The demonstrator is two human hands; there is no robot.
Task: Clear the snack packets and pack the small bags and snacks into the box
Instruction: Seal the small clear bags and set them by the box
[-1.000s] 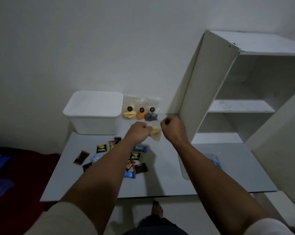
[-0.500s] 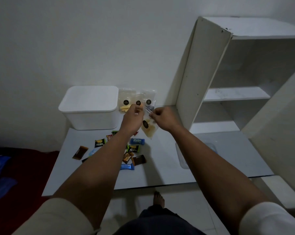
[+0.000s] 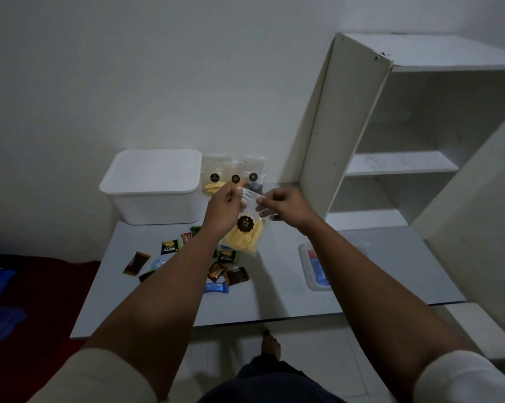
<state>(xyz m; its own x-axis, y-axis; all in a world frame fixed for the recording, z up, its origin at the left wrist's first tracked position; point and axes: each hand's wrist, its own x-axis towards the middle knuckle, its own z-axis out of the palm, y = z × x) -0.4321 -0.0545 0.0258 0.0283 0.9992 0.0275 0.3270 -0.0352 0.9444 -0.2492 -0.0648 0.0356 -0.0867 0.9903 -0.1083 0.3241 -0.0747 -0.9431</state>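
Both hands hold one small clear bag (image 3: 245,237) of pale yellow snacks with a round black label, above the middle of the table. My left hand (image 3: 223,209) pinches its top left edge and my right hand (image 3: 283,206) pinches its top right edge. Three more small bags (image 3: 216,178) lean against the wall behind my hands. A white box (image 3: 154,187) with its lid on stands at the back left. Several wrapped snack packets (image 3: 170,247) lie scattered on the table under my left arm.
The grey table (image 3: 274,298) ends at a front edge near my body. A clear tray (image 3: 312,269) with blue items lies under my right forearm. A white open shelf unit (image 3: 390,158) stands at the right. A red surface (image 3: 42,286) lies left of the table.
My hands lifted the bag of yellow snacks off the table and turned it upright, so its label faces me. My fists have opened into pinches on its top edge.
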